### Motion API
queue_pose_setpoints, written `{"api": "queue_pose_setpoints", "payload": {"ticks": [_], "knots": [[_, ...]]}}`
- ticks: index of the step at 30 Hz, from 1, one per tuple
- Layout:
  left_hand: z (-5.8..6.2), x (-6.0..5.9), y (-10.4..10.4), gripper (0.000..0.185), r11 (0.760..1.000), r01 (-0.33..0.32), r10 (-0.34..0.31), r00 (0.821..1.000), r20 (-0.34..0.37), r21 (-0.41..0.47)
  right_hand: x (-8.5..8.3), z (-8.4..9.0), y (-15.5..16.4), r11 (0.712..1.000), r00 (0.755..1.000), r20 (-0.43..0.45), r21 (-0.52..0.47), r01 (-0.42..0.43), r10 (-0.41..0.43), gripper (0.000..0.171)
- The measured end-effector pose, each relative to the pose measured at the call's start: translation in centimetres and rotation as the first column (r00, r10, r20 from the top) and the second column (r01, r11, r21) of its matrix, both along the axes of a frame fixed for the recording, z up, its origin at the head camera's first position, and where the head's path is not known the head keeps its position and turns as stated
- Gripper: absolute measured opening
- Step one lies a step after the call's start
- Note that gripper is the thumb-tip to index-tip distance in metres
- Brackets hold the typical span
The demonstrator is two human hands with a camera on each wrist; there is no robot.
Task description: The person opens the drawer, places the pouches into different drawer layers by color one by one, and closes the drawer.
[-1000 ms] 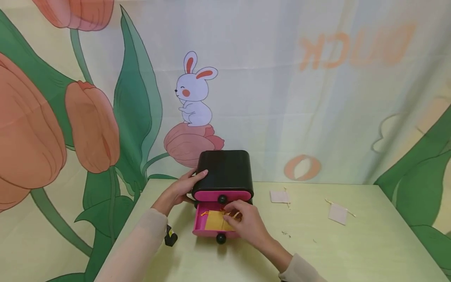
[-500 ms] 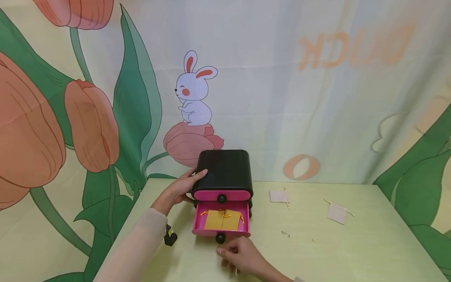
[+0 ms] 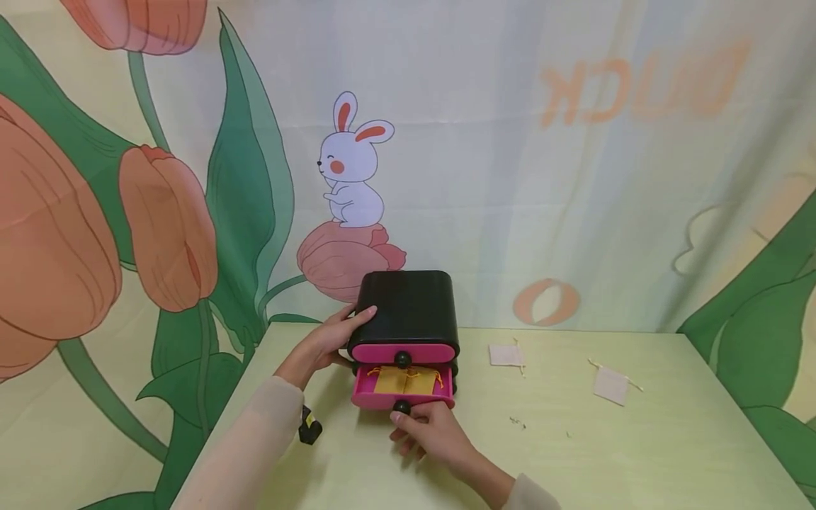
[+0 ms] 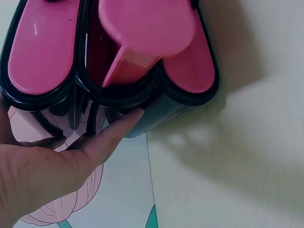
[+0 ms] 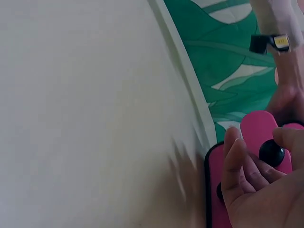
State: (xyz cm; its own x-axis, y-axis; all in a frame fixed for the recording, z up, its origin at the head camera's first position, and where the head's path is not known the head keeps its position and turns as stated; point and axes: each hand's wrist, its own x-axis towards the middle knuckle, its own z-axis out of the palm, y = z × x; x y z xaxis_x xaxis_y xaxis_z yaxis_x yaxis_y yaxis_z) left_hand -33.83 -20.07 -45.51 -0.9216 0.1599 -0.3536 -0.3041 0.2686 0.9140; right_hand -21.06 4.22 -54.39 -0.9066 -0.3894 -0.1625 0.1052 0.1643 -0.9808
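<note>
Drawer: lower pink one, part-way out of black box, near table's far edge, left of centre.
Knob: black ball at drawer front; right hand's fingertips against it and the front, likely to drive the drawer along its slide.
Pouch: yellow, drawstring, flat inside drawer; back part tucked under upper drawer, which sits flush.
Right hand: fingers loosely bent, tips at knob; in wrist view fingers lie across pink front beside knob, not wrapped round it. Pinch or plain push: cannot tell.
Left hand: on box's left side, thumb up on top edge, fingers straight along black wall; looks like bracing so box stays put.
Table: pale green, holds all.
White pouches: one right of box, another further right, well apart from hands.
Small black item: by left sleeve, unclear what.
Backdrop: printed rabbit and tulips behind table.
</note>
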Motion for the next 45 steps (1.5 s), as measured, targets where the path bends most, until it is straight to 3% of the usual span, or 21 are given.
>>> {"api": "queue_pose_setpoints", "payload": {"ticks": [9,14,17,20,25,29,38,45], "knots": [[0.1,0.0,0.1,0.103,1.000,0.009,-0.009,1.000,-0.013,0.018,-4.0,0.0,-0.3,0.998,0.996,-0.070,-0.049,0.048,-0.051,0.045],[0.1,0.0,0.1,0.102,1.000,0.006,-0.005,1.000,-0.013,0.021,-4.9,-0.2,-0.2,0.998,0.997,-0.061,-0.027,0.051,-0.053,0.048],[0.0,0.0,0.1,0.101,1.000,0.011,-0.010,1.000,-0.011,0.022,-4.7,-0.5,0.0,0.999,0.997,-0.056,0.009,0.053,-0.052,0.048],[0.0,0.1,0.0,0.100,1.000,0.008,-0.008,1.000,-0.011,0.022,-4.4,-1.1,0.3,0.993,0.994,-0.097,0.108,0.057,-0.047,0.046],[0.1,0.2,0.0,0.099,0.999,0.006,-0.005,1.000,-0.015,0.033,-4.5,-2.3,0.7,0.949,0.972,-0.214,0.274,0.153,-0.095,0.041],[0.1,0.1,0.0,0.100,0.999,0.015,-0.014,1.000,-0.019,0.039,-4.8,-3.2,0.2,0.937,0.947,-0.276,0.255,0.237,-0.164,0.040],[-0.1,-0.2,0.2,0.101,0.999,0.013,-0.012,1.000,-0.013,0.034,-4.6,-4.2,-1.7,0.943,0.936,-0.252,0.161,0.290,-0.245,0.044],[0.2,0.1,0.1,0.101,1.000,-0.002,0.002,1.000,-0.004,0.014,-1.7,-3.8,-1.4,0.943,0.948,-0.272,0.240,0.231,-0.163,0.050]]}}
